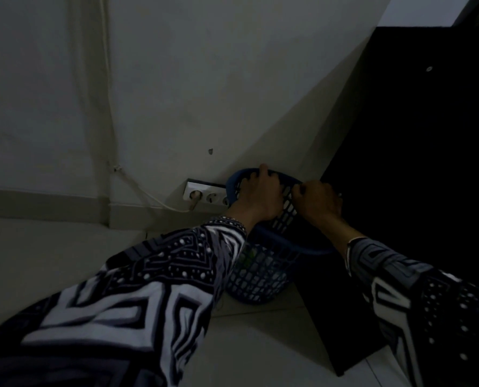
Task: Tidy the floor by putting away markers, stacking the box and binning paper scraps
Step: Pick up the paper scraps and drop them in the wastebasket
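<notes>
A blue mesh waste basket [256, 277] stands on the floor in the corner, between the wall and a dark cabinet. My left hand [258, 198] is over its opening, back up, with the fingers bent down toward the far rim. Just to the right, my right hand [318, 203] hovers above the right side of the rim with its fingers curled. The dim light hides whether either hand holds anything. Some pale and greenish bits show through the mesh inside the basket. No markers or box are in view.
A dark cabinet [417, 177] fills the right side, close against the basket. A white wall socket strip [205, 194] with a plugged-in cable [160, 203] sits left of the basket. Pale floor tiles [255, 347] lie in front.
</notes>
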### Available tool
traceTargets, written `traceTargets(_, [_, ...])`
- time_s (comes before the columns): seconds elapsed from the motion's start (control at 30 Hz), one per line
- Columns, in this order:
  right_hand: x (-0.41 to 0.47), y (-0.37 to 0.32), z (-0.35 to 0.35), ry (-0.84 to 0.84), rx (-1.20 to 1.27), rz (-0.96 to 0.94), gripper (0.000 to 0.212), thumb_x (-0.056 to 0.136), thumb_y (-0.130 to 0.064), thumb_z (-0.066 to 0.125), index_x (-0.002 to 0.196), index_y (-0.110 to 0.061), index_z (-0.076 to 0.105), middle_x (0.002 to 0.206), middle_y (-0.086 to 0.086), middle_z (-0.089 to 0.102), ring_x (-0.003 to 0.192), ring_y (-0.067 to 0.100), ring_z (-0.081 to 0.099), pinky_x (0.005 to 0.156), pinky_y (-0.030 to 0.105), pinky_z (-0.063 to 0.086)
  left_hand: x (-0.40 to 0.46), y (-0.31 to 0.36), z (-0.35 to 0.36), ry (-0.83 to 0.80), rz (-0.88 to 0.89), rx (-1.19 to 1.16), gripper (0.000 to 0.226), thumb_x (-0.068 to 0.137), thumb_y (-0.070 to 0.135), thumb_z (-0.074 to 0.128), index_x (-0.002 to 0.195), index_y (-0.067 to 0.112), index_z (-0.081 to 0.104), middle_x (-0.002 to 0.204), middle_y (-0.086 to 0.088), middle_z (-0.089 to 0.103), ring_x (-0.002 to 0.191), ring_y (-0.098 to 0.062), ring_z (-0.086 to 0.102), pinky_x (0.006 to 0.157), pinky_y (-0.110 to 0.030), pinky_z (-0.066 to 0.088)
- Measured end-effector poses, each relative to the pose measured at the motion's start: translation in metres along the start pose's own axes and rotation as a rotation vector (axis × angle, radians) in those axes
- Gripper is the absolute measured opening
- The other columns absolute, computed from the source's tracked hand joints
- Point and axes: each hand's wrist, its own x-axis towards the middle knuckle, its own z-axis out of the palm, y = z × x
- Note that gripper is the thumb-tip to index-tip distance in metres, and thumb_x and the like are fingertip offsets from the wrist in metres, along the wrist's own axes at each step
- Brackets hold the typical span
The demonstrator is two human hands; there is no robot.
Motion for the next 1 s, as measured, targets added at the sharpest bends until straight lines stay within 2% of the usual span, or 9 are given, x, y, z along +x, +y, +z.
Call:
traceTargets(0.13, [0.003, -0.008, 0.002, -0.164, 0.192, -0.025, 0.037, 0.095, -0.036, 0.051, 0.064, -0.015, 0.048, 0.068, 0.007, 0.058, 0.065, 0.026, 0.059, 0.056, 0.03, 0.045, 0.001, -0.001, -0.001, 0.021, 0.013, -0.013, 0.023, 0.099, 0.032, 0.046, 0.088, 0.014, 0.04, 0.126, -0.019, 0.042, 0.096, -0.036, 0.051, 0.078, -0.046, 0.046])
traceTargets(0.3, [0.001, -0.007, 0.004, -0.231, -0.026, -0.111, 0.038, 0.097, -0.045, 0.048, 0.091, -0.013, 0.066, 0.097, 0.006, 0.066, 0.087, 0.027, 0.063, 0.08, 0.04, 0.056, 0.0, -0.002, 0.001, 0.029, 0.037, -0.001, 0.023, 0.099, 0.031, 0.048, 0.087, 0.014, 0.038, 0.124, -0.02, 0.043, 0.096, -0.036, 0.052, 0.071, -0.042, 0.039])
traceTargets(0.4, [0.001, -0.005, 0.004, -0.189, 0.091, -0.105, 0.04, 0.101, -0.039, 0.046, 0.086, -0.007, 0.063, 0.084, 0.01, 0.067, 0.075, 0.029, 0.064, 0.068, 0.039, 0.056, 0.0, -0.002, 0.002, 0.027, 0.039, 0.003, 0.022, 0.1, 0.032, 0.046, 0.088, 0.014, 0.039, 0.122, -0.019, 0.045, 0.097, -0.035, 0.052, 0.07, -0.04, 0.038])
traceTargets(0.5, [0.001, -0.005, 0.001, -0.043, 0.107, -0.105, 0.046, 0.1, -0.041, 0.048, 0.063, -0.013, 0.052, 0.063, 0.004, 0.058, 0.059, 0.023, 0.058, 0.05, 0.029, 0.04, -0.001, -0.002, 0.001, 0.006, 0.032, 0.004, 0.016, 0.098, 0.028, 0.047, 0.091, 0.015, 0.042, 0.124, -0.018, 0.046, 0.1, -0.036, 0.051, 0.071, -0.039, 0.037])
traceTargets(0.6, [0.001, -0.006, -0.002, 0.029, 0.129, -0.143, 0.053, 0.098, -0.034, 0.05, 0.049, -0.018, 0.037, 0.051, 0.0, 0.049, 0.049, 0.018, 0.05, 0.049, 0.026, 0.033, -0.003, -0.003, 0.001, 0.002, 0.036, 0.004, 0.015, 0.098, 0.027, 0.048, 0.091, 0.015, 0.041, 0.123, -0.019, 0.047, 0.102, -0.036, 0.051, 0.072, -0.038, 0.035])
traceTargets(0.73, [0.006, -0.008, -0.001, -0.006, 0.161, -0.121, 0.058, 0.095, -0.033, 0.056, 0.043, -0.015, 0.039, 0.045, 0.001, 0.046, 0.041, 0.015, 0.044, 0.047, 0.024, 0.034, -0.006, -0.005, -0.001, 0.006, 0.038, 0.01, 0.018, 0.096, 0.027, 0.049, 0.087, 0.015, 0.04, 0.118, -0.019, 0.051, 0.1, -0.037, 0.051, 0.074, -0.038, 0.034])
traceTargets(0.87, [0.001, -0.004, 0.004, -0.218, 0.124, -0.238, 0.047, 0.095, -0.051, 0.045, 0.077, -0.012, 0.065, 0.074, 0.001, 0.07, 0.063, 0.017, 0.064, 0.053, 0.034, 0.05, -0.007, -0.007, -0.005, -0.014, 0.052, 0.008, 0.017, 0.092, 0.027, 0.055, 0.088, 0.015, 0.044, 0.114, -0.019, 0.052, 0.099, -0.036, 0.052, 0.071, -0.036, 0.033])
traceTargets(0.93, [-0.002, -0.003, 0.0, -0.194, 0.11, -0.278, 0.041, 0.095, -0.056, 0.042, 0.091, -0.024, 0.068, 0.09, -0.009, 0.071, 0.074, 0.013, 0.064, 0.064, 0.035, 0.055, -0.007, -0.006, -0.007, -0.012, 0.057, -0.003, 0.019, 0.092, 0.027, 0.055, 0.086, 0.016, 0.041, 0.111, -0.019, 0.054, 0.095, -0.034, 0.054, 0.068, -0.035, 0.033])
traceTargets(1.0, [-0.003, -0.004, -0.004, -0.141, 0.127, -0.312, 0.05, 0.091, -0.063, 0.041, 0.114, -0.029, 0.069, 0.111, -0.007, 0.07, 0.093, 0.017, 0.065, 0.078, 0.036, 0.057, -0.007, -0.005, -0.008, -0.005, 0.045, -0.017, 0.018, 0.092, 0.026, 0.054, 0.085, 0.017, 0.039, 0.109, -0.018, 0.055, 0.091, -0.033, 0.055, 0.068, -0.036, 0.033])
